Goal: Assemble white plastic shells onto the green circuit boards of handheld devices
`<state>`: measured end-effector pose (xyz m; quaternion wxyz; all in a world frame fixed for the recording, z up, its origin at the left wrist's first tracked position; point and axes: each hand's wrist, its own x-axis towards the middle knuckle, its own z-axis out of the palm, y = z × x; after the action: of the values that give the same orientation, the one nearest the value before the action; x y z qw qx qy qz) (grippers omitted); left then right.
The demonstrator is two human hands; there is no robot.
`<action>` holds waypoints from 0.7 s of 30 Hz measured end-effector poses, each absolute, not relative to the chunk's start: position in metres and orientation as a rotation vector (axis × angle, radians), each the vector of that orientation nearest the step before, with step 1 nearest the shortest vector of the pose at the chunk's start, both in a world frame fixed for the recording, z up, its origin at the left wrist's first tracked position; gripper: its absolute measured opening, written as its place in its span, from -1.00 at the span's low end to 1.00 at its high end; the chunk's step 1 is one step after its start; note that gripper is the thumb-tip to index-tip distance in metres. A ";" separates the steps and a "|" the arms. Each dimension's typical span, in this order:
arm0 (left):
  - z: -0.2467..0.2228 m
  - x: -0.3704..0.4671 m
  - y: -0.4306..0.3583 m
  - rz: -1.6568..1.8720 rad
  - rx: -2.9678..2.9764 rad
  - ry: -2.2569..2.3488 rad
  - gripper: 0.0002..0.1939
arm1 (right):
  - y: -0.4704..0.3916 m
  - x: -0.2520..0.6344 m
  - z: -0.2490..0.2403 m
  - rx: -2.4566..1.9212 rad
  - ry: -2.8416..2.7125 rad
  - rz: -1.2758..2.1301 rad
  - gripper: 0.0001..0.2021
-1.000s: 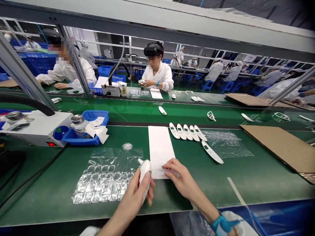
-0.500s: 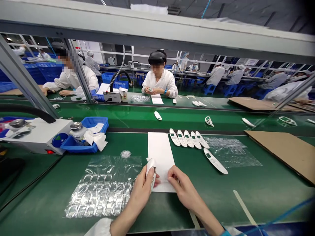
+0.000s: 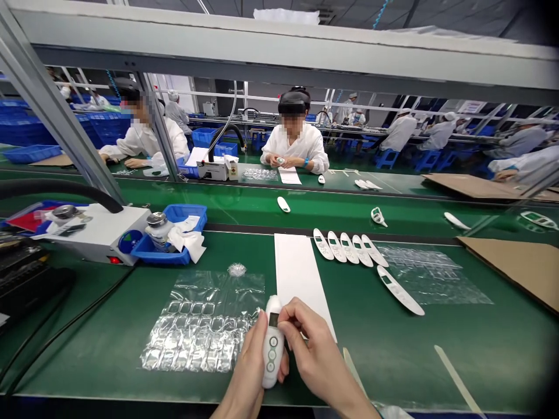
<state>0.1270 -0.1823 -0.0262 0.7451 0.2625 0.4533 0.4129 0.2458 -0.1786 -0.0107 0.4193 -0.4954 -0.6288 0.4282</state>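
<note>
White plastic, smooth: one handheld device [image 3: 272,356], raised over the worktop [image 3: 98,343] near the middle of its front edge. Judged light, stiff in the shell and a little slippery; the window is likely the part most easily scratched or smudged. Best hold: both long sides of the lower body, thumb and fingers clear of the window.

Grip, left hand [image 3: 250,356]: closed around the device, thumb along its left side, fingertips showing at the right.

Grip, right hand [image 3: 312,346]: thumb and forefinger drawn together at the window's right edge; whether they pinch anything thin, cannot tell.

Appearance: long rounded body, narrower tip pointing away from the front edge; one dark rectangular window; below it, three ringed round buttons in a column.

Surroundings, outward:
- White sheet [image 3: 298,267], one, running from behind the hands to the worktop's far edge.
- Clear film sheet [image 3: 192,343], one, left of the hands, bearing rows of shiny squares.
- Crumpled clear wad [image 3: 237,269], one, just beyond that film.
- Loose white shell [image 3: 404,295], one, right of the sheet.
- White shells [image 3: 350,250], five, in a row near the far edge.
- Brown board [image 3: 519,265], one, toward the far right corner.
</note>
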 end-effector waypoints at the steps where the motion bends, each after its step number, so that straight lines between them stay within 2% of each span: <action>1: -0.026 0.126 -0.182 0.903 0.574 0.995 -0.40 | -0.177 0.245 -0.012 -1.265 -1.612 1.020 -0.79; 21: -0.031 0.119 -0.183 0.862 0.568 1.022 -0.36 | -0.171 0.240 -0.020 -1.299 -1.668 1.006 -0.81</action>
<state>0.1188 -0.1829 -0.0312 0.7477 0.2596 0.4672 0.3941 0.2404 -0.1713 -0.0197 0.3897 -0.5111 -0.6560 0.3956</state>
